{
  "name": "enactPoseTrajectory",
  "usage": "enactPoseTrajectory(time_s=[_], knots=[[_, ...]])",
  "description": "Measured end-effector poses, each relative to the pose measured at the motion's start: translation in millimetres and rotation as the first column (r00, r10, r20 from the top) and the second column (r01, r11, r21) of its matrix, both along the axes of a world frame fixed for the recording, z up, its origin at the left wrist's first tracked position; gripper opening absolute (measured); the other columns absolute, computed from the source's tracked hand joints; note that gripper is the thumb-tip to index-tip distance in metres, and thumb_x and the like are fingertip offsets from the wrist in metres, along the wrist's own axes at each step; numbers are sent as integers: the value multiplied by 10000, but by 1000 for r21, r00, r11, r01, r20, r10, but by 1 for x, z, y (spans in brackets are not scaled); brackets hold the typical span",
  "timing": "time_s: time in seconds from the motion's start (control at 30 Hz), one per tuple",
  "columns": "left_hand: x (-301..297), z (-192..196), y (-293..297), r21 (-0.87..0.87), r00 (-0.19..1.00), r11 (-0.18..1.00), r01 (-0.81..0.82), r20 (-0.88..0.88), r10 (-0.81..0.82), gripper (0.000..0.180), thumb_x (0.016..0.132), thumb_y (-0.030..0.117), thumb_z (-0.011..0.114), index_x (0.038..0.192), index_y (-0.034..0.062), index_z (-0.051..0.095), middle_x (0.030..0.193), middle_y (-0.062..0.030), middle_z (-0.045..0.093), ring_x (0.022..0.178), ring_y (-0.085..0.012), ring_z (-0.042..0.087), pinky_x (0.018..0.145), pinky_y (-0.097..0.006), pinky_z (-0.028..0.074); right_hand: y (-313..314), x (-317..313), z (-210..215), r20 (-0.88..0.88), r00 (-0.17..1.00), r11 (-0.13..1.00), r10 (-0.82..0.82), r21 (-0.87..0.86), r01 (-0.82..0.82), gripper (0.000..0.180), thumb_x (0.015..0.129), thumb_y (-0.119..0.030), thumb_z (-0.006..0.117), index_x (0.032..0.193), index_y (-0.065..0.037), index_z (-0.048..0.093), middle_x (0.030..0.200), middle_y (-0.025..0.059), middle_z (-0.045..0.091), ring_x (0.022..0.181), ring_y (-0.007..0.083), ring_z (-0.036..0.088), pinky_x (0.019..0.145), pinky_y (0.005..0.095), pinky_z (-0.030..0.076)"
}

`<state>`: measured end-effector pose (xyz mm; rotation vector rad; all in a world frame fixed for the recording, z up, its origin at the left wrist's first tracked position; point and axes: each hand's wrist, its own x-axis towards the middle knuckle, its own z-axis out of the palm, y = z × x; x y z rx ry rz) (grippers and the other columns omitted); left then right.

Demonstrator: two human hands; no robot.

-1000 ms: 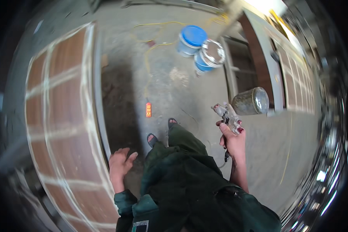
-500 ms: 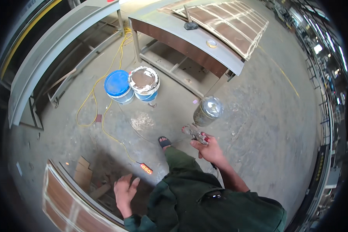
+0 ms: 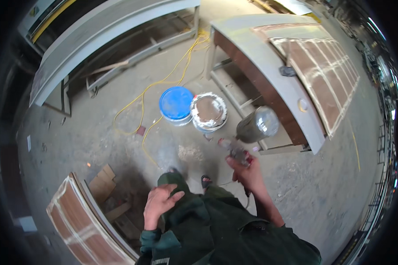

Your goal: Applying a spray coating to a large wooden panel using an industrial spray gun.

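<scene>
My right hand (image 3: pixel 247 177) is wrapped round the grip of a metal spray gun (image 3: pixel 238 153) with red parts, slightly blurred. A shiny cylindrical cup (image 3: pixel 260 125) sits at the gun's upper end, its top facing me, and a hose runs down below the grip. My left hand (image 3: pixel 160 204) holds nothing; its fingers are loosely bent and apart, over my green trouser leg. Beyond the gun stand two buckets: one with a blue lid (image 3: pixel 176 104), one with a paint-smeared, brown-topped lid (image 3: pixel 210 109).
At right, a grey table (image 3: pixel 247 35) bears a brown panel with pale lines (image 3: pixel 327 70), a tape roll (image 3: pixel 302 105) and a dark-headed tool (image 3: pixel 287 71). A long grey bench (image 3: pixel 119 28) stands far left. Yellow cable (image 3: pixel 142 106) crosses the floor. Another lined panel (image 3: pixel 82 225) and cardboard (image 3: pixel 102 183) lie lower left.
The view has swung left, so buckets and tables sit further right. Both feet show now. The lit red display has gone from sight. My right hand still holds the spray gun.
</scene>
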<state>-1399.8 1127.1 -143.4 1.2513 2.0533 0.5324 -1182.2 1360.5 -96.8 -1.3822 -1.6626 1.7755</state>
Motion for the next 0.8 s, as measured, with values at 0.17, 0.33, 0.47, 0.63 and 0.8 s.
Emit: enactPoseTrajectory(time_s=[0.17, 0.33, 0.47, 0.63, 0.8], knots=[[-88, -12, 78, 250, 901, 967, -44, 428, -70, 261, 1020, 255, 657, 1158, 39, 708, 1018, -178, 711, 974, -365, 700, 859, -397, 552, 59, -148, 32, -74, 993, 987, -90, 123, 98, 225, 999, -241, 689, 1016, -19, 725, 537, 15, 554, 400, 107, 525, 382, 254, 351], [-179, -21, 186, 359, 467, 917, -174, 850, -244, 491, 1118, 295, 526, 1521, 19, 486, 1422, -122, 617, 1299, -220, 584, 1094, -330, 442, 97, -319, 58, -306, 933, 947, -190, 194, 256, 247, 1007, -241, 695, 1036, 2, 731, 625, 20, 592, 440, 98, 523, 393, 260, 372], [-281, 2, 234, 228, 249, 964, -134, 950, -190, 480, 1128, 348, 493, 1483, 26, 515, 1317, -99, 652, 1204, -164, 618, 1039, -299, 468, 113, -421, 66, -372, 877, 926, -303, 103, 364, 266, 1019, -201, 686, 1169, 19, 671, 946, 93, 741, 474, 119, 563, 428, 276, 434], [-385, 32, 289, 124, -25, 991, -53, 992, -125, 318, 1122, 362, 475, 1090, 68, 591, 826, -55, 649, 675, -164, 608, 627, -304, 492, 157, -507, 73, -377, 838, 878, -395, 112, 464, 297, 1048, -231, 661, 1222, 6, 624, 1004, 114, 737, 524, 130, 601, 476, 267, 471], [-467, 36, 356, 53, -9, 998, 37, 999, -53, 332, 1108, 423, 493, 1005, 116, 565, 733, -19, 570, 581, -117, 479, 534, -272, 368, 220, -578, 71, -469, 711, 783, -524, 64, 619, 335, 1064, -288, 638, 1279, -32, 610, 980, 109, 714, 531, 136, 606, 469, 253, 461]])
